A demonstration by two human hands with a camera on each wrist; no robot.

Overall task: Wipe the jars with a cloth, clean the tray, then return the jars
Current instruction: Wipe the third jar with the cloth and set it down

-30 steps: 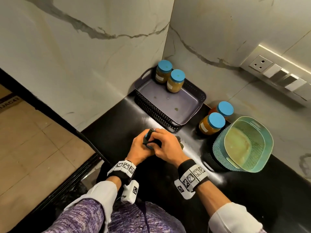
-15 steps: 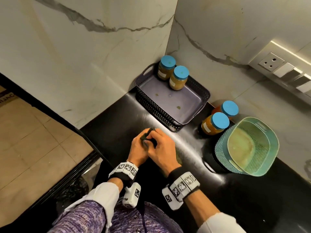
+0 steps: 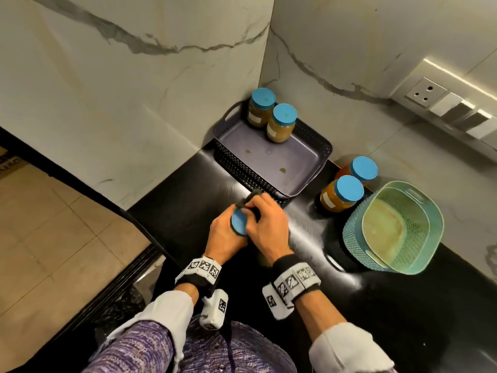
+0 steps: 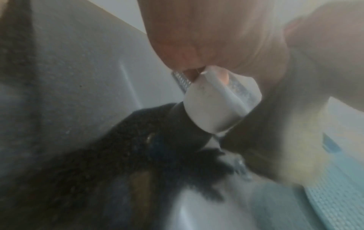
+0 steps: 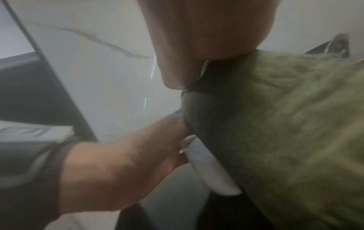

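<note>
My left hand (image 3: 228, 231) grips a jar with a blue lid (image 3: 238, 222) over the black counter, just in front of the tray. My right hand (image 3: 259, 215) holds a dark green cloth (image 3: 248, 200) against the far side of that jar. In the right wrist view the cloth (image 5: 295, 124) fills the right half. The jar's body is hidden by both hands. The dark purple tray (image 3: 304, 162) sits in the corner, with small stains on its floor. Two blue-lidded jars (image 3: 262, 107) (image 3: 282, 122) stand at its back. Two more jars (image 3: 340, 195) (image 3: 361, 170) stand on the counter to its right.
A teal perforated basket (image 3: 357, 238) with a pale cloth inside stands at the right, close to the two counter jars. Marble walls close the corner behind the tray. The counter's left edge (image 3: 150, 227) drops to a tiled floor.
The cloth covered the lid half a second ago; it has now slid to the far side and the blue lid shows. Both hands stay in the same spot.
</note>
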